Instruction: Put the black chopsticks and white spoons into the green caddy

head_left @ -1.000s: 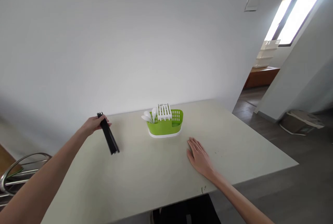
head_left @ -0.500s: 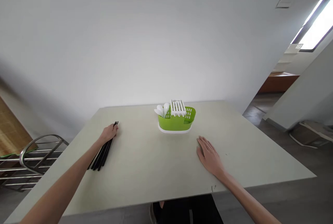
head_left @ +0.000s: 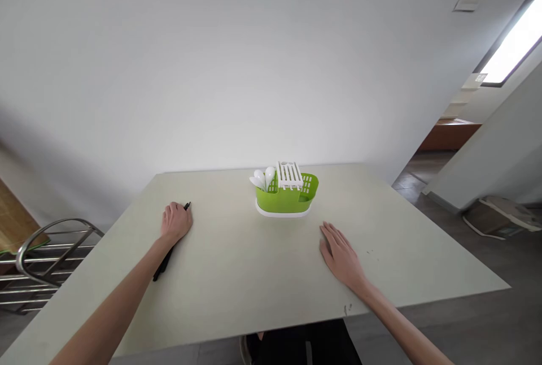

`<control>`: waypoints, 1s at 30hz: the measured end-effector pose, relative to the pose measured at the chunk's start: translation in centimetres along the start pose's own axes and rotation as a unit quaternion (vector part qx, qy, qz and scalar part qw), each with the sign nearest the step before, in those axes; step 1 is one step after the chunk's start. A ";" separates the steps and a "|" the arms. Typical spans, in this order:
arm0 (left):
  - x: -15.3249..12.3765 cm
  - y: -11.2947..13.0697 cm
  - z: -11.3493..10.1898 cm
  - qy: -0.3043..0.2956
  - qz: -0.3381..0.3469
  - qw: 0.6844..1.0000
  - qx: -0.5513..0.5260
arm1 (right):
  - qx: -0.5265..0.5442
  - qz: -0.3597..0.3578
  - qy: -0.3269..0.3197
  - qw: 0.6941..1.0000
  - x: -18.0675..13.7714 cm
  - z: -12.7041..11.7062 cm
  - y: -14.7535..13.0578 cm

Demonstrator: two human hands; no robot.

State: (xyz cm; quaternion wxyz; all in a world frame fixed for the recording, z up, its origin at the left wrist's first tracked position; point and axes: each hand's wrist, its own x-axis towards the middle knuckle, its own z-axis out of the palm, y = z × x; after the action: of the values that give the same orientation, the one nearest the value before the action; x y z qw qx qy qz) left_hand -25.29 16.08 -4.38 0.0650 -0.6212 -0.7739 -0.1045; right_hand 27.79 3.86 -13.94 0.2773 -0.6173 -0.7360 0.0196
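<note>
Head view: near the left edge of the table (head_left: 245, 274), the left hand (head_left: 176, 221) curled its fingers over black chopsticks (head_left: 163, 265), grip hidden. Spoons (head_left: 270, 174) leaned in a green basket (head_left: 277, 203) near the back edge; the right hand (head_left: 342, 253) lay flat, fingers extended, empty.

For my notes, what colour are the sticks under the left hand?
The sticks are black; see head view.

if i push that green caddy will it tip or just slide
The green caddy would probably slide rather than tip, as it sits low on a broad white base. It looks like thin, perforated plastic, so it is likely light for its size. The white spoons poking out at one end may shift.
</note>
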 end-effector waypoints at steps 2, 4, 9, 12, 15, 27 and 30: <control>0.0 -0.1 0.2 0.015 0.003 1.000 0.007 | -0.001 0.002 0.000 1.000 0.0 0.0 0.0; 0.0 -0.2 0.3 0.021 0.002 1.000 0.004 | -0.003 0.004 -0.001 1.000 0.0 -0.1 -0.1; -0.5 -0.7 -0.1 0.011 0.007 1.000 -0.026 | 0.001 0.002 -0.005 1.000 -0.1 -0.2 0.0; -2.2 -1.6 -0.7 -0.007 0.019 0.999 -0.045 | 0.004 0.002 -0.005 1.000 -0.1 -0.2 0.1; -5.1 -3.0 -1.0 -0.023 0.030 0.998 -0.049 | 0.007 0.000 -0.002 1.000 -0.2 -0.1 0.3; -12.3 -5.7 -0.9 -0.046 0.065 0.997 -0.015 | 0.004 0.003 0.001 1.000 -0.4 -0.3 0.2; -13.0 -6.1 -1.2 -0.043 0.070 0.997 -0.011 | 0.006 0.000 0.001 1.000 -0.5 -0.4 0.2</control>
State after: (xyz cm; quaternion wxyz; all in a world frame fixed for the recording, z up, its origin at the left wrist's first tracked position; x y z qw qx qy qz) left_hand -28.41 2.21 -6.71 0.0319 -0.6782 -0.7297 -0.0813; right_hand 28.15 3.37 -13.87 0.2813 -0.6160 -0.7355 0.0232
